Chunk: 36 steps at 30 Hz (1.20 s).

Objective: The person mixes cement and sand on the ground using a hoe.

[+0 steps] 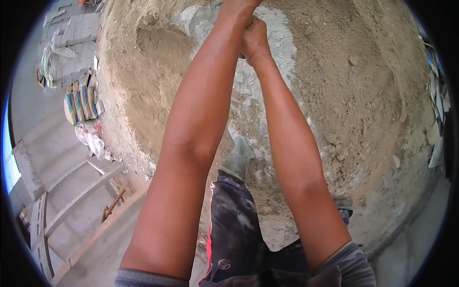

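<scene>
Both arms reach forward, close together at the top of the head view. My left hand is cut off by the top edge, and its fingers are hidden. Just below and right of it, my right hand is closed around something dark, of which only small bits show between and below the hands. Under the hands lies a patch of grey, powdery or wet material on brown sandy soil.
A dusty boot stands on the soil below the hands; part of other footwear shows at right. Filled sacks, plastic wrapping and grey paving blocks lie at left. Concrete beams are at lower left.
</scene>
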Each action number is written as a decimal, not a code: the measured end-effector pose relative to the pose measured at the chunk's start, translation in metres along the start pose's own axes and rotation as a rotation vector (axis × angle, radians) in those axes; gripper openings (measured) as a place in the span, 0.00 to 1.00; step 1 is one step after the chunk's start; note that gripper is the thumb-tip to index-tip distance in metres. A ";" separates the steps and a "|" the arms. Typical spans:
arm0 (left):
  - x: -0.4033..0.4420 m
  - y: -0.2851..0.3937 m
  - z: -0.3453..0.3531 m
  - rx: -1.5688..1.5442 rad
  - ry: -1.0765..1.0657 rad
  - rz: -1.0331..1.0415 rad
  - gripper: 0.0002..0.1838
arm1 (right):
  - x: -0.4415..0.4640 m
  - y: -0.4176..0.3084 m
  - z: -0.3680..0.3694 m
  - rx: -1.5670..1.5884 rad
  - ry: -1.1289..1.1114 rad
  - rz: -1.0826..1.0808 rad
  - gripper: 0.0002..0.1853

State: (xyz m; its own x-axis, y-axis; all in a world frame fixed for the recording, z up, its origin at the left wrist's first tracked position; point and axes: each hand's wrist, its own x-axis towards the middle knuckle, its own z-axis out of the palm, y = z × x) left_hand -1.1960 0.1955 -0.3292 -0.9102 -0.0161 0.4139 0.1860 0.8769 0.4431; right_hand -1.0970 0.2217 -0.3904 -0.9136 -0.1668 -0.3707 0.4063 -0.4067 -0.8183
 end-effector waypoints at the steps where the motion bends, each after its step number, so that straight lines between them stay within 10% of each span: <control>1: -0.025 -0.020 -0.011 0.003 -0.196 -0.287 0.39 | 0.002 0.035 0.023 0.097 0.073 0.099 0.11; 2: -0.061 -0.128 0.038 0.308 -0.121 -0.081 0.27 | -0.004 0.083 0.034 0.195 0.152 0.196 0.13; 5: -0.164 -0.128 0.031 -0.052 -0.621 -0.911 0.42 | -0.078 0.125 0.006 -0.377 0.009 0.452 0.19; 9: -0.193 -0.081 0.068 -0.262 -0.519 -0.909 0.41 | -0.114 0.100 -0.070 -0.230 -0.041 0.528 0.15; 21: -0.320 0.173 0.210 -0.359 -1.091 -1.087 0.17 | -0.371 -0.003 -0.335 0.327 0.136 0.713 0.08; 24: -0.372 0.278 0.195 -0.644 -0.759 -1.456 0.04 | -0.476 -0.035 -0.384 0.364 0.154 0.680 0.10; 28: -0.439 0.409 0.113 -0.849 -0.819 -1.582 0.11 | -0.621 -0.088 -0.404 0.293 0.232 0.787 0.15; 33: -0.495 0.496 0.052 -1.080 -0.833 -1.892 0.11 | -0.731 -0.102 -0.424 -0.716 0.305 0.848 0.14; 36: -0.459 0.466 0.031 -1.338 -0.762 -1.839 0.10 | -0.708 -0.062 -0.424 -1.188 0.341 0.385 0.15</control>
State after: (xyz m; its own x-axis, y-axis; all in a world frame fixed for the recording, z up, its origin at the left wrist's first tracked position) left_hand -0.7030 0.6261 -0.3377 -0.2150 0.2783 -0.9361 -0.8734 -0.4837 0.0568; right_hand -0.4689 0.7461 -0.2639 -0.7575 0.2134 -0.6169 0.5652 0.6874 -0.4561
